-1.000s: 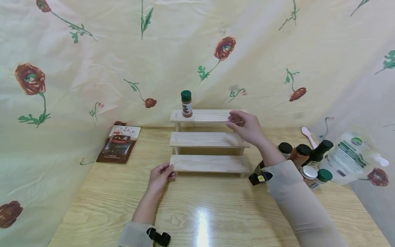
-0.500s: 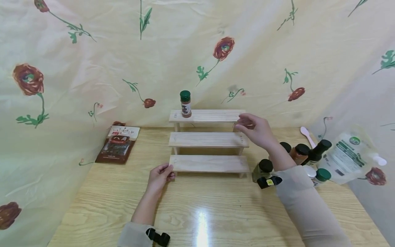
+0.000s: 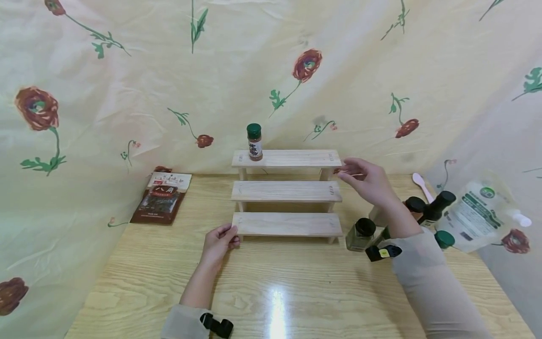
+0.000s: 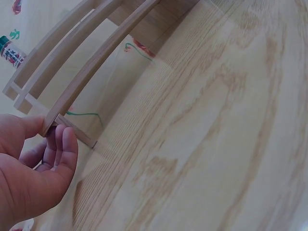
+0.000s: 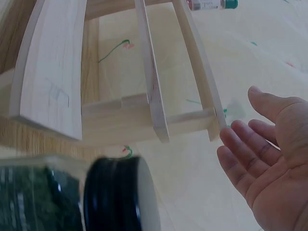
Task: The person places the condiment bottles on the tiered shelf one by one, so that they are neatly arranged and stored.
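- From the head view, we see the wooden rack (image 3: pixel 286 192) standing upright on the table (image 3: pixel 288 287), close to the flowered cloth (image 3: pixel 360 84) behind it. The left hand (image 3: pixel 220 241) pinches the left end of the lowest shelf (image 3: pixel 292 224); the right hand (image 3: pixel 367 181) is at the right end of the top shelf (image 3: pixel 302 158). With its thin boards and open gaps, we judge the rack light and stiff, easy to slide by accident. A green-capped jar (image 3: pixel 255 143) stands near the left end of the top shelf (a tilt might well topple it), so we would keep the rack level.
- In the left wrist view, we find the thumb above the board and the fingers curled below its edge. We think this corner makes a sound hold: bare wood should offer decent friction, though its edges look rather square.
- In the right wrist view, we see the fingers loosely extended, the thumb well apart, gripping nothing; whether a fingertip touches the top shelf, we cannot tell. For steadiness, we would favour holding both ends of one shelf. A dark-lidded jar (image 3: pixel 360 234) looms in the foreground, beside the rack.
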Tool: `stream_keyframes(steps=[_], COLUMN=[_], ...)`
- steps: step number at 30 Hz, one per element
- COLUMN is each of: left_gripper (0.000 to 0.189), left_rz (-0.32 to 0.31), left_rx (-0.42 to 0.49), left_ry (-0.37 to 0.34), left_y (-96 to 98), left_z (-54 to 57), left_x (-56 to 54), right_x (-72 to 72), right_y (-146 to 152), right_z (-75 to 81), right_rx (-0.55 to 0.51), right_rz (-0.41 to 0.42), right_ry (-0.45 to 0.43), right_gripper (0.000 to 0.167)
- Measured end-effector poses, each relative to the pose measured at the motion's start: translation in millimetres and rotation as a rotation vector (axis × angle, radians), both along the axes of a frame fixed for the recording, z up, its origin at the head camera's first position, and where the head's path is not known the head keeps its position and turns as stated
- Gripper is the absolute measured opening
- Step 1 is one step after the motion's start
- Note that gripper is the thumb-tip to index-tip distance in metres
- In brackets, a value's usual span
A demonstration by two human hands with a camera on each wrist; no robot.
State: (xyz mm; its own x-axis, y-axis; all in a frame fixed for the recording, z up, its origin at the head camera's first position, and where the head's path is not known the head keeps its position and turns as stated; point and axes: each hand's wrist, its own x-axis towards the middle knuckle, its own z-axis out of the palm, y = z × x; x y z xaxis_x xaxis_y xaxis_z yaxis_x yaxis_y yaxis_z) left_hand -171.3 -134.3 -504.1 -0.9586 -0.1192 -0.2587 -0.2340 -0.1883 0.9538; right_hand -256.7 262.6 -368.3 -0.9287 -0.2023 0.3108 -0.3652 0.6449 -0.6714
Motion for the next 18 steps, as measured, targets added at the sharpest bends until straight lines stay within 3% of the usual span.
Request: stream_keyframes(steps=[18], left_gripper=[0.038], left_rz=[-0.002], left_rx=[-0.003], left_ry=[-0.004], left_y=[-0.2], left_z=[1.1], left_x=[0.5], right_x=[7.1], right_y=[37], right_z=[0.6], right_rx=[0.066], right_rz=[-0.028], right_ry=[-0.002], right_gripper=[0.047])
